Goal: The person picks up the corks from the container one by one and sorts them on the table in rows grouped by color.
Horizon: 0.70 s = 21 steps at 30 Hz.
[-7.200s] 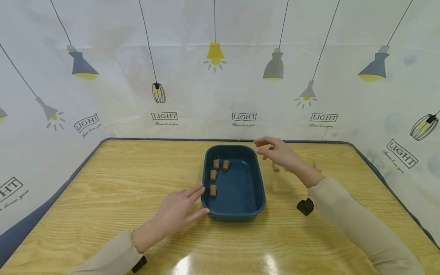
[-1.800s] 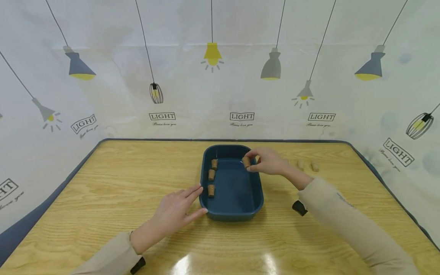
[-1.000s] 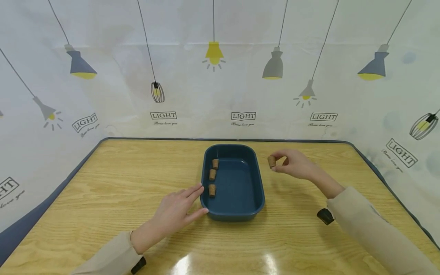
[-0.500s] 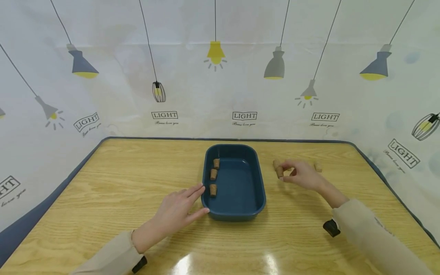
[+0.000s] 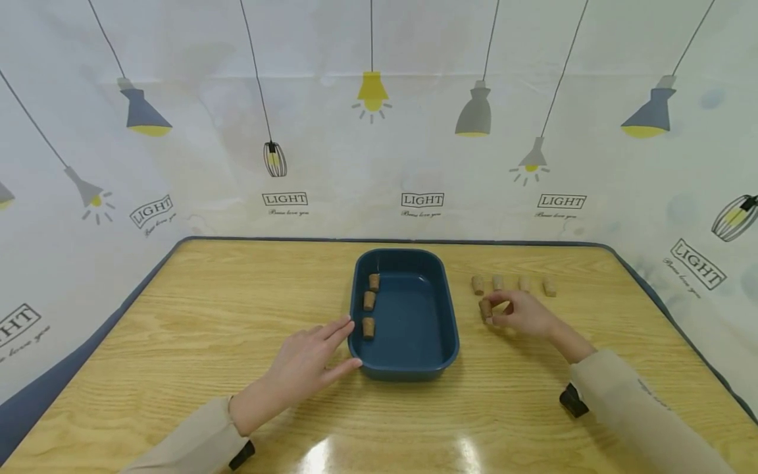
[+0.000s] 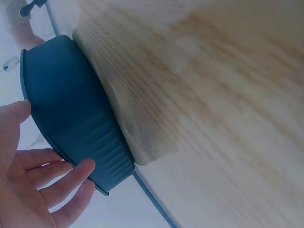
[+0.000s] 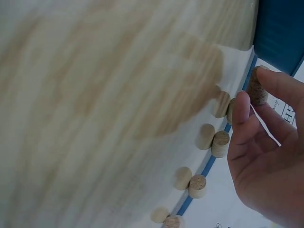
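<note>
In the head view my right hand (image 5: 524, 315) pinches a cork (image 5: 485, 311) between thumb and fingers, low over the table, right of the blue tray (image 5: 408, 374). The right wrist view shows the same cork (image 7: 257, 88) held between the thumb and a fingertip. Three corks (image 5: 369, 301) stand along the tray's left inner side. My left hand (image 5: 302, 362) lies against the tray's left rim with its fingers fairly straight, touching it. In the left wrist view the thumb and fingers of that hand (image 6: 35, 175) spread along the rim (image 6: 42, 134).
Just behind my right hand, several corks, among them one at the left end (image 5: 478, 285) and one at the right end (image 5: 549, 287), form a row on the wooden table (image 5: 237, 289). A printed backdrop (image 5: 331, 158) rises at the table's back and sides.
One cork has left the tray in my right hand, which carried it over the right rim and then lower, nearer and in front of the row. My left hand stays at the rim.
</note>
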Motion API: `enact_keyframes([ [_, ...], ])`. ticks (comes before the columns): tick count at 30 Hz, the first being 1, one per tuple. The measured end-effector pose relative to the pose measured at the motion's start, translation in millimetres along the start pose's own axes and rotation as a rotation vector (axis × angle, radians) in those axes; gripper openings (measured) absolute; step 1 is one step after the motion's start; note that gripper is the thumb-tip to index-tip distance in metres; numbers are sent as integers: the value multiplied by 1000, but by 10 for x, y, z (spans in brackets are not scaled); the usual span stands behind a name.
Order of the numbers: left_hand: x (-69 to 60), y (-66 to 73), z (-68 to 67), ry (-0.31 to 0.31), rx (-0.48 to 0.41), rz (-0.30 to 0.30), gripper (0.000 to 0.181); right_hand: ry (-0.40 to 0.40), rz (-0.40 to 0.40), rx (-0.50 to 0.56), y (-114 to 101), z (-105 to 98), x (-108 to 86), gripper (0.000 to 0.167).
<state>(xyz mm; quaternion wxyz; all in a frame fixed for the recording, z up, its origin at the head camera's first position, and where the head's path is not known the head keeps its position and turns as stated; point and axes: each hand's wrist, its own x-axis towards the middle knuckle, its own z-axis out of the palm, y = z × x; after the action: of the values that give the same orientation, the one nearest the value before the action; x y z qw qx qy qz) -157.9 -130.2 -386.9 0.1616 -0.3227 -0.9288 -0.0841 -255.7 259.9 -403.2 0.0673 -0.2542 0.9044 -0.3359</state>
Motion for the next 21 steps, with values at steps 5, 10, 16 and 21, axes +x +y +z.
enact_keyframes([
  [5, -3, 5, -3, -7, -2, -6, 60, -11, 8, 26, 24, 19, 0, 39],
  [10, -8, 2, -4, -7, -7, -7, 60, -13, 8, 0, 12, 37, 20, 35],
  [16, -8, -3, 7, -4, -4, -1, 60, -27, 34, -17, 28, 50, 35, 38],
  [21, -7, -3, 11, 2, -2, -1, 59, -24, 43, -19, 45, 58, 45, 40],
])
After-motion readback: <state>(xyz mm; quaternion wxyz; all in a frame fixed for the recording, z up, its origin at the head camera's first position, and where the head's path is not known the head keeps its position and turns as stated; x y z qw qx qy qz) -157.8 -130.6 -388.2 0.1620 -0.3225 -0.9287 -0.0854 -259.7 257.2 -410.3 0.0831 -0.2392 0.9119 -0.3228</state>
